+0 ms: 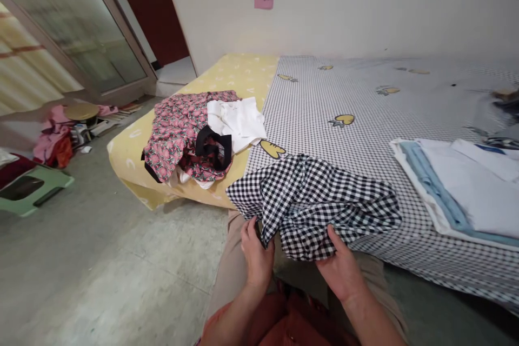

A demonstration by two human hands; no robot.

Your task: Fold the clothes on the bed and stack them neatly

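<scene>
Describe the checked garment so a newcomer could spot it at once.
Find the bed against the white wall. At its near edge, between the pink floral garment and the folded clothes, lies the crumpled checked garment, the left hand and right hand at its near side. Its black-and-white squares are clearly larger than those on the bedsheet beneath.

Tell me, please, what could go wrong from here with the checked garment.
The checked garment juts past the edge of the bed, so it might slip to the floor if released. It lies bunched, so creases could set in. Its pattern resembles the checked sheet, so an edge may be missed.
</scene>
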